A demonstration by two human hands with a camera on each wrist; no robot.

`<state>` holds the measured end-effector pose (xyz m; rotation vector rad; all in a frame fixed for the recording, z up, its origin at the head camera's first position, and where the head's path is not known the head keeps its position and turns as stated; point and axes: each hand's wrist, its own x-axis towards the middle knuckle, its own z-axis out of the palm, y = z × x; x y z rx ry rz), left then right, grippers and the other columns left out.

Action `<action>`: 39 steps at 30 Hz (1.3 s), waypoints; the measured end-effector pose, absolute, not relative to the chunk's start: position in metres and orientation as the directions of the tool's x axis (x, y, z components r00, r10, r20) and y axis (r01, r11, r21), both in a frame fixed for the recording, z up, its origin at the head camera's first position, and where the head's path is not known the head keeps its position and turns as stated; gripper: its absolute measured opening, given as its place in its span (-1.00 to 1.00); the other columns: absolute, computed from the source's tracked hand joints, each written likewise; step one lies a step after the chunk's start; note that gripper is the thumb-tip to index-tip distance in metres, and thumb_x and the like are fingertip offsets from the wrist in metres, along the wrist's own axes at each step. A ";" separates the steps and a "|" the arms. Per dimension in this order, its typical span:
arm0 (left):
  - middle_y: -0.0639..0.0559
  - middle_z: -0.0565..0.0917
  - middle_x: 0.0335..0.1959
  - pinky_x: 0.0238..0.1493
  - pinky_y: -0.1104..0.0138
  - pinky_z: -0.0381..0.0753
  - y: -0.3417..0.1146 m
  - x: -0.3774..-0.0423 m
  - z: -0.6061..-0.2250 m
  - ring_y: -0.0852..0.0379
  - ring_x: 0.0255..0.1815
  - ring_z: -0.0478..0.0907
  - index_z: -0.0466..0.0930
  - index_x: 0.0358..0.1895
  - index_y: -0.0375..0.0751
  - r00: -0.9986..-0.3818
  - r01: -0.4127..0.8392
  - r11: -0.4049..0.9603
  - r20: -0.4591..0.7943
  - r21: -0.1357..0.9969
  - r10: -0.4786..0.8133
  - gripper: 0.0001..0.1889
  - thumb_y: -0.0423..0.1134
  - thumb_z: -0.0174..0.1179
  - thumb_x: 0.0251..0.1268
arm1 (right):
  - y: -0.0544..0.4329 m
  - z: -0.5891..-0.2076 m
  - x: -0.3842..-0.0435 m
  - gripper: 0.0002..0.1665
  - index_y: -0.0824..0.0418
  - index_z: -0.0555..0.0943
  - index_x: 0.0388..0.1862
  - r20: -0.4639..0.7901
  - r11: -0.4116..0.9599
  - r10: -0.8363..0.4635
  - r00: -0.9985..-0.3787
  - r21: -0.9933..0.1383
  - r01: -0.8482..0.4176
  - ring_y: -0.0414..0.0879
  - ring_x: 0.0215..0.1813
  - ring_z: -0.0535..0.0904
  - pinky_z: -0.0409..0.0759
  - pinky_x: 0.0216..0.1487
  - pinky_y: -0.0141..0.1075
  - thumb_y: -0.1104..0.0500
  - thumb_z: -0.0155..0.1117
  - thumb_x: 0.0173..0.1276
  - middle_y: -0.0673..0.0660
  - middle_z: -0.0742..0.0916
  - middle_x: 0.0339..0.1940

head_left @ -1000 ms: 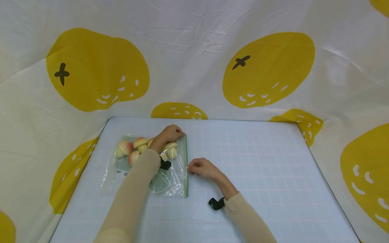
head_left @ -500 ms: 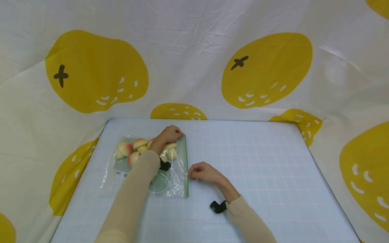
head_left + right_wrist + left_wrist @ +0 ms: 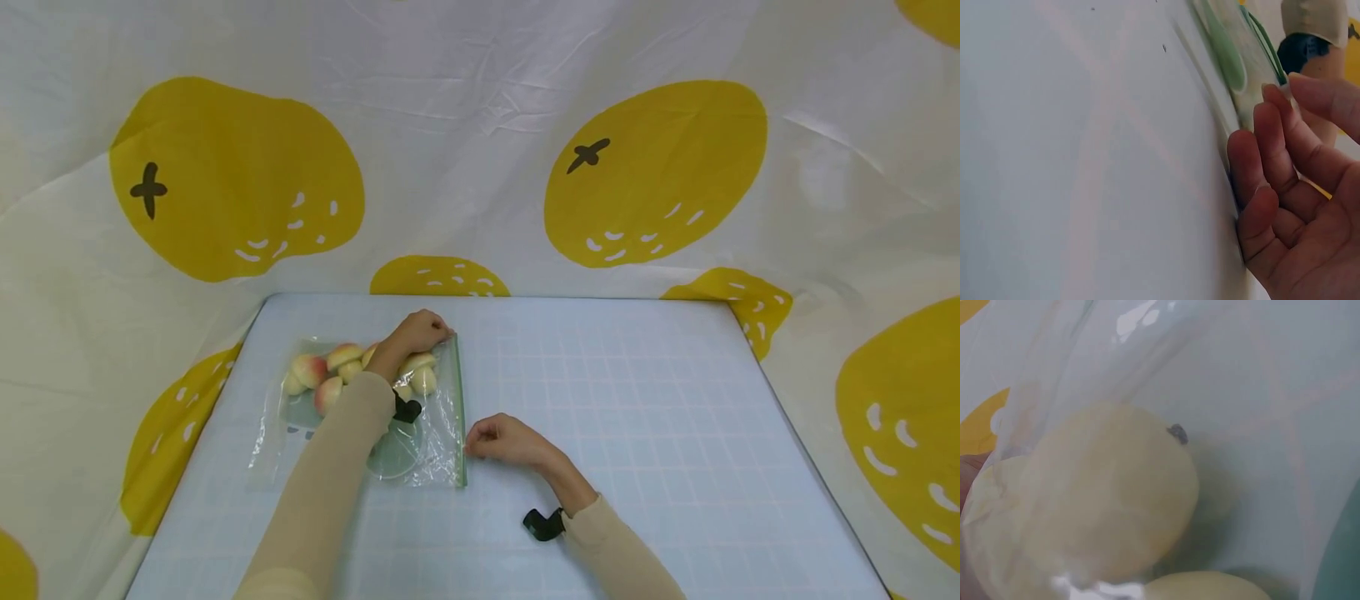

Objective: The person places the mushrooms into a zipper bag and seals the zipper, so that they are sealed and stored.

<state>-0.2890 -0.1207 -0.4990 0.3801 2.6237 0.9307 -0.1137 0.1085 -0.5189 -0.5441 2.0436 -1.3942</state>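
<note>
A clear zip bag (image 3: 438, 462) lies flat on the table's left half, its green zip edge (image 3: 461, 400) on the right side. Inside it are several pale yellow, red-tinged mushroom-shaped pieces (image 3: 346, 358) and a pale green round-ended item (image 3: 393, 454). At the far end of the zip, my left hand (image 3: 420, 332) pinches the bag's corner; the left forearm covers part of the contents. My right hand (image 3: 508, 440) pinches the zip nearer its front end, between thumb and index finger (image 3: 1282, 100). The left wrist view shows a round yellow piece (image 3: 1110, 494) through the plastic.
The table (image 3: 645, 417) has a pale checked cover and extends to the right of the bag. Behind it and at both sides hangs a white cloth (image 3: 457, 167) printed with large yellow fruit. Black wrist cameras (image 3: 543, 525) sit on both wrists.
My right hand has slid along the green zip toward the front edge of the table. My left hand stays at the far corner, and the bag has hardly moved.
</note>
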 end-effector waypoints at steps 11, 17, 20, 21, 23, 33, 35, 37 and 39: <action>-0.01 0.71 -0.20 -0.14 0.24 0.50 -0.121 -0.288 -0.500 0.06 -0.22 0.53 0.76 -0.24 -0.20 -0.910 0.155 0.746 -0.200 0.648 0.363 -0.73 -0.09 0.18 0.46 | 0.109 -0.522 -0.100 -0.88 0.18 0.74 -0.33 -0.269 0.406 -0.637 -0.722 -0.914 -0.018 -0.26 -0.39 0.41 0.39 -0.33 -0.38 0.26 0.28 0.36 -0.05 0.68 -0.46; 0.00 0.70 -0.23 -0.14 0.23 0.50 -0.120 -0.288 -0.501 0.06 -0.23 0.52 0.76 -0.27 -0.20 -0.907 0.163 0.747 -0.201 0.645 0.371 -0.73 -0.10 0.17 0.46 | 0.110 -0.521 -0.096 -0.90 0.12 0.74 -0.39 -0.269 0.427 -0.651 -0.709 -0.903 -0.049 -0.29 -0.48 0.37 0.35 -0.39 -0.40 0.18 0.36 0.35 -0.07 0.59 -0.59; 0.00 0.70 -0.22 -0.13 0.23 0.50 -0.118 -0.289 -0.499 0.06 -0.22 0.53 0.75 -0.28 -0.19 -0.908 0.154 0.751 -0.207 0.642 0.364 -0.73 -0.10 0.18 0.46 | 0.111 -0.521 -0.095 -0.88 0.16 0.74 -0.39 -0.265 0.432 -0.661 -0.702 -0.899 -0.068 -0.30 -0.48 0.37 0.35 -0.40 -0.41 0.19 0.36 0.36 -0.08 0.60 -0.59; 0.00 0.70 -0.22 -0.13 0.23 0.50 -0.118 -0.289 -0.499 0.06 -0.22 0.53 0.75 -0.28 -0.19 -0.908 0.152 0.754 -0.210 0.639 0.361 -0.73 -0.09 0.18 0.46 | 0.111 -0.521 -0.095 -0.87 0.18 0.74 -0.39 -0.262 0.431 -0.666 -0.699 -0.899 -0.074 -0.31 -0.48 0.37 0.35 -0.40 -0.41 0.19 0.35 0.36 -0.09 0.60 -0.59; 0.00 0.69 -0.22 -0.12 0.23 0.50 -0.117 -0.290 -0.497 0.06 -0.22 0.52 0.75 -0.26 -0.19 -0.908 0.152 0.760 -0.215 0.632 0.360 -0.74 -0.09 0.18 0.46 | 0.111 -0.521 -0.095 -0.86 0.19 0.73 -0.39 -0.254 0.426 -0.675 -0.693 -0.901 -0.084 -0.31 -0.48 0.37 0.35 -0.40 -0.41 0.19 0.35 0.36 -0.09 0.60 -0.59; -0.02 0.68 -0.18 -0.12 0.18 0.51 -0.110 -0.286 -0.497 0.04 -0.27 0.51 0.66 -0.14 -0.22 -0.896 0.268 0.818 -0.180 0.508 0.405 -0.73 -0.09 0.08 0.52 | 0.105 -0.523 -0.092 -0.88 0.09 0.75 -0.40 -0.225 0.414 -0.679 -0.699 -0.904 -0.110 -0.34 -0.49 0.39 0.39 -0.38 -0.44 0.19 0.36 0.36 -0.13 0.66 -0.56; -0.01 0.67 -0.18 -0.15 0.19 0.50 -0.109 -0.282 -0.496 0.05 -0.29 0.50 0.64 -0.14 -0.20 -0.899 0.265 0.825 -0.182 0.499 0.399 -0.75 -0.10 0.08 0.53 | 0.103 -0.523 -0.091 -0.88 0.07 0.75 -0.40 -0.222 0.413 -0.676 -0.703 -0.904 -0.112 -0.34 -0.49 0.39 0.39 -0.39 -0.44 0.18 0.37 0.36 -0.14 0.66 -0.57; 0.00 0.64 -0.22 -0.18 0.19 0.48 -0.108 -0.279 -0.495 0.05 -0.31 0.48 0.61 -0.16 -0.19 -0.900 0.263 0.831 -0.185 0.490 0.394 -0.77 -0.10 0.08 0.55 | 0.102 -0.523 -0.090 -0.88 0.06 0.75 -0.41 -0.221 0.415 -0.671 -0.708 -0.903 -0.111 -0.34 -0.50 0.40 0.39 -0.39 -0.44 0.16 0.38 0.36 -0.15 0.66 -0.57; -0.02 0.61 -0.28 -0.19 0.18 0.47 -0.108 -0.276 -0.493 0.04 -0.34 0.45 0.58 -0.18 -0.20 -0.902 0.262 0.836 -0.187 0.482 0.390 -0.76 -0.11 0.04 0.57 | 0.101 -0.522 -0.088 -0.88 0.06 0.75 -0.41 -0.222 0.418 -0.663 -0.715 -0.902 -0.107 -0.33 -0.49 0.42 0.41 -0.39 -0.43 0.15 0.39 0.35 -0.14 0.67 -0.56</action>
